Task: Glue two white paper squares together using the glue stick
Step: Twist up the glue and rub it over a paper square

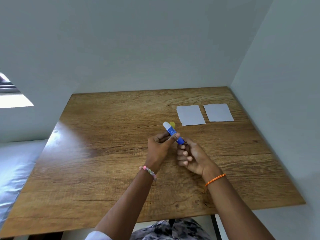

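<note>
**Glue stick held in both hands over table**

Count: two white paper squares, one glue stick (173, 133), one yellow cap (172, 124).

Left paper square (190, 115) and right paper square (218, 112) lie flat, side by side, apart, on the far right of the wooden table (103, 153). Stick: blue body, white tip exposed, tilted up-left. Left hand (160, 148) pinches mid-body; right hand (192, 155) grips the base. Cap sits just behind the tip.

2 paper squares (190, 115) (side by side) lie on table (103, 153), far right.
</note>
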